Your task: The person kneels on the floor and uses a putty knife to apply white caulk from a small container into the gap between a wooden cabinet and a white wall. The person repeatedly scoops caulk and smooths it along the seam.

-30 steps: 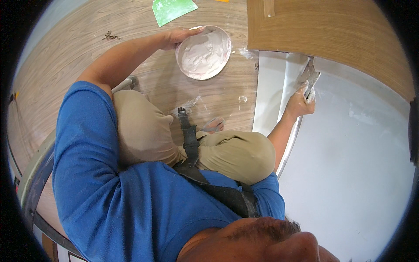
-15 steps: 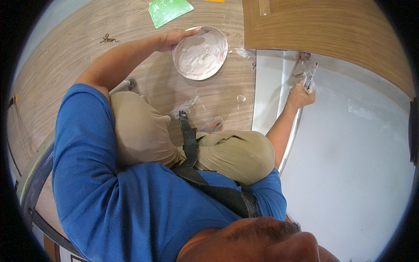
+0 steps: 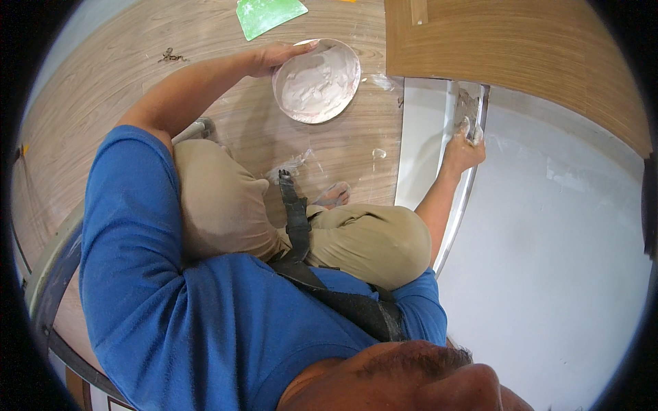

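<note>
My left hand (image 3: 279, 57) grips the rim of a round white bowl (image 3: 358, 77), its thumb over the edge. Pale pinkish-white filler paste (image 3: 314, 85) coats the inside of the bowl. On the right, my right hand (image 3: 465, 151) is closed around the handle of a putty knife (image 3: 468, 108). The knife's smeared metal blade lies against the white frame strip along the edge of the pale grey-white wall panel (image 3: 548, 233), close under the wooden panel. White paste clings to the fingers of this hand.
A green plastic sheet (image 3: 267, 15) with white smears lies on the wood-look floor (image 3: 226, 116). Paste smudges (image 3: 295, 164) mark the floor near my foot (image 3: 334, 194). A brown wooden panel (image 3: 507, 48) spans the upper right. A curved metal rail (image 3: 51, 281) stands at the left.
My right hand and the putty knife have shifted slightly left and down, from the panel's edge onto the white strip. The bowl in my left hand has barely moved.
</note>
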Demonstrator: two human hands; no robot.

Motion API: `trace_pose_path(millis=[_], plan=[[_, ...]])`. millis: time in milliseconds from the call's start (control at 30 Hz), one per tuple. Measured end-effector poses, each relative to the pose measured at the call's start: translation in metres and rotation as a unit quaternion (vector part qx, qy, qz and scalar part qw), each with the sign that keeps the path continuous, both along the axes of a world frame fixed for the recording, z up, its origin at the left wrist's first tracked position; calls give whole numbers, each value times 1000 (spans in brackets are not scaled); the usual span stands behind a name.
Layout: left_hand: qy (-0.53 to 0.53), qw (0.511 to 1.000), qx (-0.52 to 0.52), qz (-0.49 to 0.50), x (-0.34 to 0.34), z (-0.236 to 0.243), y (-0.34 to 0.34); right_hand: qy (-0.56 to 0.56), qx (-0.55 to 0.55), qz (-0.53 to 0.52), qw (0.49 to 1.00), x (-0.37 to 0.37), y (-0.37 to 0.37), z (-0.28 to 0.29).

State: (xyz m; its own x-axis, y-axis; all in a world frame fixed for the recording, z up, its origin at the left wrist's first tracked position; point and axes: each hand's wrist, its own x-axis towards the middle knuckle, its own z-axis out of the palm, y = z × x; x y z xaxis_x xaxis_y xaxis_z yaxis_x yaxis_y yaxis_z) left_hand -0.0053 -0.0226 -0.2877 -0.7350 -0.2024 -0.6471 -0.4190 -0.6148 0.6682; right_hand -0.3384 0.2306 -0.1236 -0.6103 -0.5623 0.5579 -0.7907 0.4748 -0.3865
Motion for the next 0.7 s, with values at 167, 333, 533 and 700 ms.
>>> trace_pose_path(millis=[167, 333, 533, 700], plan=[[9, 1000, -10, -4, 0, 10, 4, -82, 41, -46, 995, 5, -10, 6], [11, 1000, -17, 6, 0, 11, 3, -93, 47, -46, 994, 1, -21, 3], [23, 999, -25, -13, 1, 33, 6, 11, 87, -28, 996, -18, -17, -14], [33, 999, -16, -11, 1, 21, 4, 63, 62, -18, 996, -16, -15, -18]])
